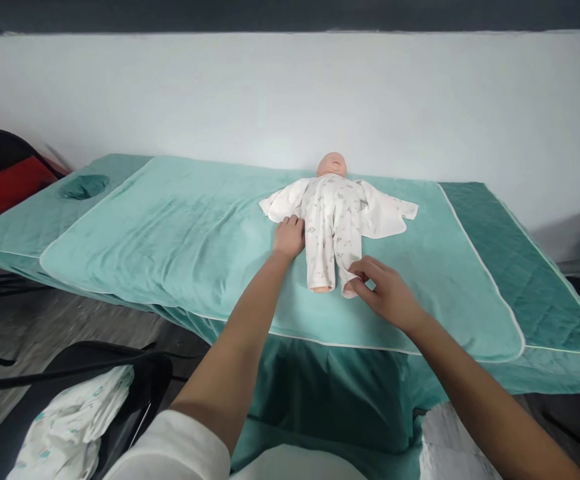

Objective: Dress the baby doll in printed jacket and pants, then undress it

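Note:
A baby doll (332,164) lies on its back on the massage table, head toward the wall. It wears white baby clothes (331,200) with a small print, their sleeves spread out to both sides and the trouser legs pointing toward me. At the end of the right-hand trouser leg (347,250), my right hand (383,290) pinches the cuff between thumb and fingers. My left hand (290,237) rests against the doll's left-hand side at hip height, its fingers curled. Whether those fingers grip any fabric is hidden. A bit of the doll's foot (321,289) shows at the other cuff.
A light green sheet (170,233) covers most of the massage table, which has a face hole (84,187) at the left. Folded printed cloth (77,420) lies on a black chair (155,373) at lower left. A white wall (195,100) stands behind.

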Available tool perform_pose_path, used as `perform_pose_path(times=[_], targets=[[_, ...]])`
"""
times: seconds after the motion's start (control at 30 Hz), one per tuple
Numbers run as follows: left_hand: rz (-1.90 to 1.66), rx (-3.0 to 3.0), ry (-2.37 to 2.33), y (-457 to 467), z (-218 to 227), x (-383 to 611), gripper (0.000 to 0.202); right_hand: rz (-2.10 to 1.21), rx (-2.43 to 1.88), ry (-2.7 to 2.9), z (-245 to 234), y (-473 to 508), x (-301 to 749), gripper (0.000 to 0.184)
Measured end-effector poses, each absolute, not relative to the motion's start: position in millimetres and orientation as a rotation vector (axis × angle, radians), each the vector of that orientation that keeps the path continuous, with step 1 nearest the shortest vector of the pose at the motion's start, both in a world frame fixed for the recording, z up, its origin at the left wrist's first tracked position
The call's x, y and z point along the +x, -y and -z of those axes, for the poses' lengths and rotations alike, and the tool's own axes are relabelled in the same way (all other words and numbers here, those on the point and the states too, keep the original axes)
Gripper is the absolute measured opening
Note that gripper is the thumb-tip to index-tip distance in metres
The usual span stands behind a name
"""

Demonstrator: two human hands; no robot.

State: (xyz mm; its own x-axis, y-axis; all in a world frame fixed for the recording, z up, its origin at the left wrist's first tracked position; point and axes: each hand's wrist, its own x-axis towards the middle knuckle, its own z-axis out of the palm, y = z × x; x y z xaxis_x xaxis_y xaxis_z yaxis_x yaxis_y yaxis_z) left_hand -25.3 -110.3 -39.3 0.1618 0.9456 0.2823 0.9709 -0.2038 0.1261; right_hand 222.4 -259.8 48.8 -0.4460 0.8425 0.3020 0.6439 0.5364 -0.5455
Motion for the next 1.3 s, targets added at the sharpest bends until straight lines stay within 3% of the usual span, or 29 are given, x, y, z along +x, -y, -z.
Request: perform_pose_path(times=[0.2, 0.33, 0.5, 0.67, 0.93, 1.13, 1.3], targets=[[0.433, -2.329, 1.906, 111.0, 39.4, -24.9, 0.030, -0.582, -1.414, 2.543, -41.6, 252.7, 243.8, 0.013], [0.387, -2.413, 1.801, 111.2, 38.8, -23.9, 0.036, -0.723, -1.429, 2.345, -33.9, 226.3, 258.2, 0.025], [0.401, -2.519, 1.625, 108.8, 41.3, -24.3, 0.042, -0.188, -1.473, 2.265, -1.5, 152.7, 257.5, 0.032], [0.362, -2.606, 1.593, 103.7, 40.9, -25.9, 0.045, -0.028, -1.462, 2.455, 27.5, 105.1, 241.0, 0.039], [0.269, -2.902, 1.370, 75.0, 37.1, -26.7, 0.038, 0.039, -1.548, 2.399, 32.5, 99.4, 226.4, 0.033], [0.321, -2.905, 1.543, 61.8, 43.6, -30.1, 0.055, -0.097, -1.534, 2.368, 23.0, 87.1, 205.6, 0.031], [0.350, -2.884, 1.561, 59.8, 50.1, -31.6, 0.051, -0.190, -1.530, 2.318, 22.7, 87.7, 205.1, 0.026]])
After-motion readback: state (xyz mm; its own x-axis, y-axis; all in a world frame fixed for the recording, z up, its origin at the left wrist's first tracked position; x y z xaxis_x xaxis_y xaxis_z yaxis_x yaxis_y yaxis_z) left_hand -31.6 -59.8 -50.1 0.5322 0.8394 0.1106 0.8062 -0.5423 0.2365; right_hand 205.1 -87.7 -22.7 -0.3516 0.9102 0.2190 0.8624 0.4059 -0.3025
